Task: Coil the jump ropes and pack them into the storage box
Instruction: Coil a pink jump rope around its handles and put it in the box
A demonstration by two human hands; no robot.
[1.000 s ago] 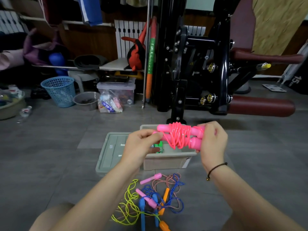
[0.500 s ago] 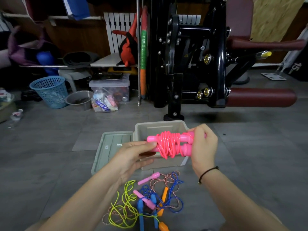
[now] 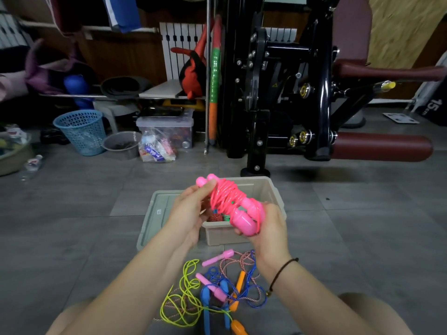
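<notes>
A coiled pink jump rope (image 3: 229, 201), its cord wound around both handles, hangs tilted above the beige storage box (image 3: 271, 189). My left hand (image 3: 191, 211) pinches the far handle ends. My right hand (image 3: 268, 226) grips the near handle ends. Inside the box, something red and green shows under the bundle. On the floor in front of the box lies a tangle of loose ropes (image 3: 217, 291): a yellow cord, blue handles and cord, orange handles, and pink handles on a braided cord.
The box's grey-green lid (image 3: 157, 213) lies flat to its left. A black exercise machine (image 3: 290, 93) with maroon pads stands behind. A blue basket (image 3: 82, 131), a metal bowl (image 3: 121, 143) and a clear bin (image 3: 167, 126) sit at the back left.
The pink bundle has turned from level to tilted, its right end swung toward me and lower over the box. My left hand has shifted its hold to the far handle ends.
</notes>
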